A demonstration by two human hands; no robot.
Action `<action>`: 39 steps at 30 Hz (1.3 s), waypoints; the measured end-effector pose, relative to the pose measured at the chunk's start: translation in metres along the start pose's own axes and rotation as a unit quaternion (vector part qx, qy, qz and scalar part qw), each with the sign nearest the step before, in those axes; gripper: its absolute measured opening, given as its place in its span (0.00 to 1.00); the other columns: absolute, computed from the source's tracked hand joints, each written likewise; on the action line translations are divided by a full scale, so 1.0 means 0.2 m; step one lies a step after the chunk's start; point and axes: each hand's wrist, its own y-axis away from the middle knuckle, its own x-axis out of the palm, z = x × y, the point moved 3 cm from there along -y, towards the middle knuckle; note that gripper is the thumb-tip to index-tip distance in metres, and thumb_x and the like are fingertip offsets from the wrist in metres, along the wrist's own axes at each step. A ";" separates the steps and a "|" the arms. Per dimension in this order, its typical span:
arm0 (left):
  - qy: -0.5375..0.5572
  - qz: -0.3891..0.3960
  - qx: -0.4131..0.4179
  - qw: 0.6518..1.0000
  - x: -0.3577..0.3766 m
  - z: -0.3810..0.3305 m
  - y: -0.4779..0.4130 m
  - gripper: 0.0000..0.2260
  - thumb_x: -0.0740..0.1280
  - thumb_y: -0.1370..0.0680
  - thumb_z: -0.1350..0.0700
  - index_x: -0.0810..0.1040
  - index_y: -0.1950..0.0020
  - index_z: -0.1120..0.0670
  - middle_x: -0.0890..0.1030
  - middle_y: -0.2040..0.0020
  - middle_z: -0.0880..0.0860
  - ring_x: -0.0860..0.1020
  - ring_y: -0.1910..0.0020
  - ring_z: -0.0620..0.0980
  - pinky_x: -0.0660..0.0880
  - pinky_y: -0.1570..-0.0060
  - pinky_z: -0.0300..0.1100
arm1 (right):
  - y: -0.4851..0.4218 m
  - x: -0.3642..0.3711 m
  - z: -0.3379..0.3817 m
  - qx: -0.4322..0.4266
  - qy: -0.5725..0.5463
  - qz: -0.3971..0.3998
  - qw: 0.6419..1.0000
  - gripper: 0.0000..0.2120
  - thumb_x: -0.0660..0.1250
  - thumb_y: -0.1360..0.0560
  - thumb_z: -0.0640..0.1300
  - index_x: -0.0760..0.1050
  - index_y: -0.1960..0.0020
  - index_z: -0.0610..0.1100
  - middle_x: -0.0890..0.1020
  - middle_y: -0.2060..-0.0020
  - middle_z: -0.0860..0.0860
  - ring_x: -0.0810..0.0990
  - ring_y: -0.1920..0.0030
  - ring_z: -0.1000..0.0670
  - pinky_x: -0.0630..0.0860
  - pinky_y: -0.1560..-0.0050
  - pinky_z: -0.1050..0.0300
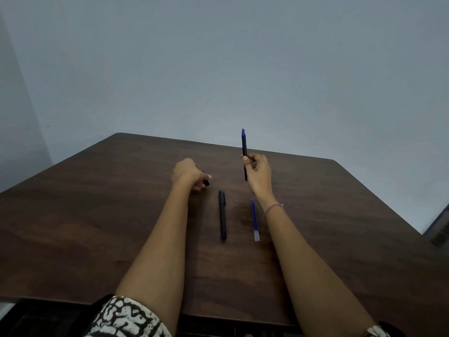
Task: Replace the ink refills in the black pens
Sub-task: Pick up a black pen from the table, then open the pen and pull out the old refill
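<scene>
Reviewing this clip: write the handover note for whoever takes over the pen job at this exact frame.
Left hand: grips a small black piece, probably a cap.
Right hand: holds the upright pen, blue tip up.
On the table: second black pen, whole, with blue refills to its right.
Done: upright pen looks uncapped; whether its refill is new, cannot tell.
Left: close it, then likely refill the second pen.

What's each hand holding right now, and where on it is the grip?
The right hand pinches a black pen, blue tip up, just below its middle. The left hand curls round a small black piece; only its end shows.
</scene>
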 end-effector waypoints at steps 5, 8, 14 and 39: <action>-0.117 0.005 0.017 0.993 0.02 0.00 0.02 0.16 0.75 0.31 0.46 0.81 0.55 0.58 0.83 0.66 0.51 0.80 0.62 0.48 0.79 0.52 0.45 | 0.00 0.01 0.00 0.018 -0.023 -0.003 1.000 0.13 0.62 0.21 0.47 0.76 0.42 0.39 0.75 0.49 0.47 0.72 0.54 0.55 0.75 0.49 0.60; -0.158 0.010 0.019 0.987 0.03 0.00 0.01 0.21 0.73 0.32 0.41 0.80 0.53 0.58 0.82 0.62 0.53 0.80 0.58 0.51 0.77 0.54 0.45 | 0.00 0.01 0.00 0.025 -0.030 -0.003 0.999 0.13 0.63 0.21 0.47 0.77 0.43 0.40 0.77 0.50 0.48 0.73 0.55 0.57 0.73 0.54 0.67; -0.113 -0.102 0.089 0.984 0.01 -0.06 0.00 0.24 0.63 0.26 0.36 0.75 0.61 0.58 0.78 0.61 0.55 0.76 0.59 0.53 0.72 0.62 0.44 | 0.00 -0.02 0.01 0.032 -0.079 0.012 0.996 0.13 0.64 0.22 0.47 0.78 0.44 0.40 0.80 0.57 0.52 0.76 0.58 0.62 0.69 0.62 0.80; 0.454 0.149 0.239 0.846 0.12 -0.23 0.12 0.09 0.62 0.21 0.63 0.78 0.43 0.60 0.82 0.50 0.58 0.83 0.54 0.50 0.80 0.52 0.41 | 0.04 -0.01 0.01 0.088 -0.197 0.304 0.928 0.08 0.69 0.25 0.45 0.77 0.48 0.43 0.86 0.60 0.47 0.85 0.59 0.51 0.80 0.54 0.60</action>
